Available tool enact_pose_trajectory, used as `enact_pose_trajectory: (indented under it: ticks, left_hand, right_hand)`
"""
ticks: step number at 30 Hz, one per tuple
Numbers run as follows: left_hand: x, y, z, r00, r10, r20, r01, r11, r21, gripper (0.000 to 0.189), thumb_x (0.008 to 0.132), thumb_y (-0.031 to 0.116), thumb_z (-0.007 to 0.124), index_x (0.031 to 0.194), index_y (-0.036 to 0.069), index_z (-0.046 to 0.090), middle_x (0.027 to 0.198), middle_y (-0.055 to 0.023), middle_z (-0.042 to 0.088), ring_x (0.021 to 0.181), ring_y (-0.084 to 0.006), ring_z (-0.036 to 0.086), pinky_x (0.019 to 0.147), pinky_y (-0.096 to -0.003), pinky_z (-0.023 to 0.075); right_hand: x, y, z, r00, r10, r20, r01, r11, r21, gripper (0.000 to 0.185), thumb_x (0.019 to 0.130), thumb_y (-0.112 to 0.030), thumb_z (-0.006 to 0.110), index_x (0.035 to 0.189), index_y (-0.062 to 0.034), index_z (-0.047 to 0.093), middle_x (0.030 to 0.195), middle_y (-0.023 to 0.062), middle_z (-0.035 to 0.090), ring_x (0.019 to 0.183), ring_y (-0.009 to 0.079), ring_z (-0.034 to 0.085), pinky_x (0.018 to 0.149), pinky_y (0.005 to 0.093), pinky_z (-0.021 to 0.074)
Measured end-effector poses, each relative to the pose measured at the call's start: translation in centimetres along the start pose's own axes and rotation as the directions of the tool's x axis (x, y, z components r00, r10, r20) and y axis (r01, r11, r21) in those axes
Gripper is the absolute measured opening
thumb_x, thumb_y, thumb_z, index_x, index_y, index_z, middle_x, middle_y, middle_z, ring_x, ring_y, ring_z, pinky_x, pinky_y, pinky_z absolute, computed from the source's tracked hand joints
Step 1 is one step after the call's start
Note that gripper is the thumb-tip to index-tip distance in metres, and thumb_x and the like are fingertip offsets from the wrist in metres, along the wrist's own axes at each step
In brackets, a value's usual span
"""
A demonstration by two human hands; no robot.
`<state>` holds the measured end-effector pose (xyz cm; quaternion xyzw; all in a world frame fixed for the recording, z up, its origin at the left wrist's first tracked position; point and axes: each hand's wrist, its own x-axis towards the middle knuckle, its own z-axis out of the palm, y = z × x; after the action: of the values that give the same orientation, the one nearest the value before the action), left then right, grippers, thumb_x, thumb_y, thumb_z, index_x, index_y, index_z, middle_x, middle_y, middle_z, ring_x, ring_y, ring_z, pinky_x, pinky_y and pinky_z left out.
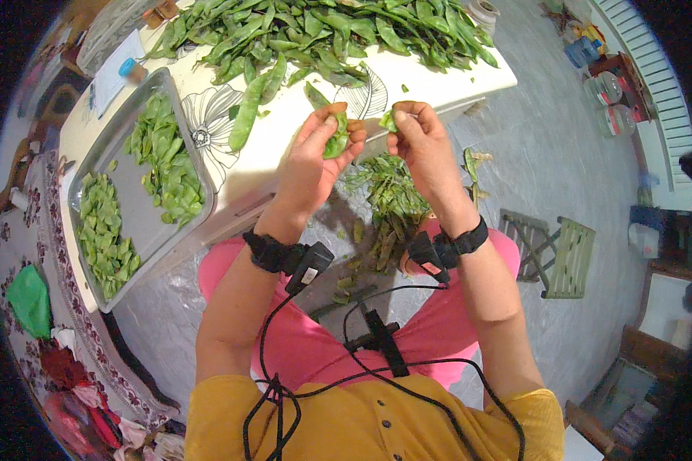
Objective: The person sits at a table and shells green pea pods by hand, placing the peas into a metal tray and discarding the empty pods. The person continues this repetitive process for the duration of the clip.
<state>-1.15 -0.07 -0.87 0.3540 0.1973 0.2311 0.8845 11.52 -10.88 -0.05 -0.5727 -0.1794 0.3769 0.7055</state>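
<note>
My left hand [317,144] is closed around a green bean pod [337,138], its fingers curled over it beside the table edge. Level with it, a short gap to the right, my right hand [418,135] pinches a small piece of green pod [388,121] between thumb and fingers. Beyond both hands lies a big heap of flat green bean pods [323,34], with one large pod [247,115] lying on the tabletop nearer my left hand. To the left, a grey tray [134,155] holds two piles of broken green pod pieces [170,161].
The white table [248,173] has a flower print. A blue-capped jar [131,70] stands behind the tray. Green scraps [389,190] are piled on the floor between my legs. A folding stool [553,253] stands at right. Black cables [380,369] cross my lap from the wrist devices.
</note>
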Motion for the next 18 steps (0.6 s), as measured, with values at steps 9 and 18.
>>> enact_pose_trajectory:
  ticks: [9,18]
  left_hand:
    - [-0.4,-0.8,-1.1,0.970,-0.240,0.028,0.231,0.889,-0.396,0.046,0.098,0.029,0.021,0.112,-0.008,0.044,0.107,-0.0189,0.053,0.100,-0.0271,0.053,0.092,-0.0404,0.0433]
    - [-0.3,0.6,-4.1,0.998,-0.035,0.049,0.051,0.924,-0.378,0.020,0.090,0.007,0.049,0.102,-0.010,0.049,0.103,-0.0142,0.053,0.097,-0.0217,0.053,0.086,-0.0303,0.0472]
  right_hand:
    - [-0.7,0.6,1.8,0.974,-0.172,0.148,0.209,0.934,-0.288,0.021,0.092,-0.016,0.047,0.096,-0.0011,0.062,0.086,0.0040,0.061,0.068,0.0090,0.056,0.060,0.0229,0.0457]
    - [0.7,4.0,0.5,0.996,-0.066,0.066,0.072,0.993,-0.097,0.023,0.094,-0.025,0.046,0.096,-0.0053,0.056,0.084,0.0018,0.061,0.069,0.0078,0.053,0.063,0.0221,0.0433]
